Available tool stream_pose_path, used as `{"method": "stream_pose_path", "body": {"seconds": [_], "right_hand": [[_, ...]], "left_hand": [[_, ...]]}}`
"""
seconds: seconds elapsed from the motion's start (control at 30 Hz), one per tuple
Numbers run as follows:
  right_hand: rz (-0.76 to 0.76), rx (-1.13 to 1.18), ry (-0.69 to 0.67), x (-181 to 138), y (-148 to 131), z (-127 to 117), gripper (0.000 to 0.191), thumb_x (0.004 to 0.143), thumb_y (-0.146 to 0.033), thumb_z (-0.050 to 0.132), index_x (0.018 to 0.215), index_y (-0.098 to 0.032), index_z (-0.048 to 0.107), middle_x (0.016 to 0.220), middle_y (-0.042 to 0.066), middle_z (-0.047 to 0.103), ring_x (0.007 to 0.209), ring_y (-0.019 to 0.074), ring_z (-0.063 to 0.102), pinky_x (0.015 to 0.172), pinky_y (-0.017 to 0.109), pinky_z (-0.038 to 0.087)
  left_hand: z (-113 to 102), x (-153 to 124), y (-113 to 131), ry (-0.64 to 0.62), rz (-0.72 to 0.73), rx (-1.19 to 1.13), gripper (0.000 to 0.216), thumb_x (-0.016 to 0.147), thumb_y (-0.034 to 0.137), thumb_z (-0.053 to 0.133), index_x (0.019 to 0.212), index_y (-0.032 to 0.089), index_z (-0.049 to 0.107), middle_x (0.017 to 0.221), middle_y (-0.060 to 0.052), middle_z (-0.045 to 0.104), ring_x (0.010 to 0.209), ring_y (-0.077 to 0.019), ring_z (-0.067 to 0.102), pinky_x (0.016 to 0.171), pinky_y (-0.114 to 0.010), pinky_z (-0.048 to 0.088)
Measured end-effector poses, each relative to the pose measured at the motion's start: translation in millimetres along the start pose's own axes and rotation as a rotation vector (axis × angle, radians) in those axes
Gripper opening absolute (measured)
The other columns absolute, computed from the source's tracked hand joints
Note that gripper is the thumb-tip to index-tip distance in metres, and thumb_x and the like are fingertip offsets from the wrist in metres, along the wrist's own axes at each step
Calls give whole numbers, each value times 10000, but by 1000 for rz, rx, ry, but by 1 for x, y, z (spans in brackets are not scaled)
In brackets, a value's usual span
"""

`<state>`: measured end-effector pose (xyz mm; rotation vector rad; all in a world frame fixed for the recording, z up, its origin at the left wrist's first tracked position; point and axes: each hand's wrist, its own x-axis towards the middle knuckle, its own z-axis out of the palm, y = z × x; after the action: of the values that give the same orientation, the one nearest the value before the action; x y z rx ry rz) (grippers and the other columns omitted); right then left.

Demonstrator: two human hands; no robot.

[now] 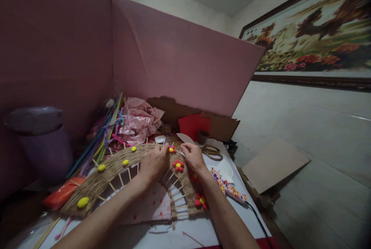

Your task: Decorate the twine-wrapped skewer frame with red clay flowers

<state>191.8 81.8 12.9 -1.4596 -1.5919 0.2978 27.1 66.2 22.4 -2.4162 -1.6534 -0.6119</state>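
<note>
A woven twine arch (114, 164) with thin wooden sticks across it lies in front of me. Yellow oval pieces (83, 202) dot its left part, and red flowers with yellow centres (177, 165) sit on its right part. My left hand (155, 164) rests over the top of the arch, fingers closed beside the uppermost flower (171, 149); what they grip is hidden. Just right of that flower, my right hand (193, 159) is pinched closed above the arch's edge. Anything between its fingertips is too small to name. Dotted fabric (152, 206) shows inside the arch.
Scissors (213, 152) and a flower-patterned glue gun (228, 188) with a black cord lie to the right. Behind are crumpled pink fabric (140, 119), red sheet (194, 127) and a brown tape roll (203, 137). Coloured stems (108, 133), an orange packet (63, 194) and a lilac bin (46, 148) stand left.
</note>
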Motion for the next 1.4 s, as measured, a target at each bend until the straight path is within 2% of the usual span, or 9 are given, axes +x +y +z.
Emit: {"method": "stream_pose_path", "body": {"seconds": [0.2,0.5,0.63,0.87,1.07,1.3,1.4], "right_hand": [[-2,7,2,0,0,0,255,784,-283,483,761,-158,704,732,54,711,694,185,629,652,263,457],[-13,19,1,0,-2,-1,258,789,-285,479,749,-159,701,731,60,710,694,186,633,656,264,460],[-1,17,6,0,-1,0,265,785,-297,481,744,-162,705,724,56,709,700,193,634,666,273,462],[4,25,4,0,0,0,264,783,-304,488,751,-161,707,720,50,709,703,191,632,662,266,462],[4,24,5,0,-1,0,264,783,-290,487,760,-151,710,729,64,713,699,195,637,656,270,463],[12,10,10,1,0,1,264,779,-300,497,772,-146,711,743,75,714,698,203,639,651,279,463],[6,4,9,0,-1,1,265,779,-296,493,773,-147,713,743,75,714,695,199,638,652,274,461]], "left_hand": [[-5,1,3,-66,0,-62,325,892,241,306,1123,245,535,975,-100,598,726,-235,628,590,-324,411],[0,0,0,-4,-9,-52,337,901,279,289,1137,239,525,966,-80,611,718,-226,631,556,-294,399],[2,-2,-1,55,-36,-63,304,892,270,310,1040,198,566,961,-83,609,745,-225,627,584,-300,413],[6,-8,-1,-7,-27,-44,312,885,272,323,980,194,611,928,-87,609,735,-216,623,574,-295,415],[11,-9,1,30,26,-23,315,880,266,330,1028,233,607,914,-69,611,694,-230,627,536,-309,409],[10,-10,1,14,8,8,316,882,255,315,913,196,623,873,-81,614,679,-225,626,532,-304,409],[10,-10,2,3,31,12,321,886,258,307,954,197,615,892,-86,611,685,-221,625,532,-297,408]]}}
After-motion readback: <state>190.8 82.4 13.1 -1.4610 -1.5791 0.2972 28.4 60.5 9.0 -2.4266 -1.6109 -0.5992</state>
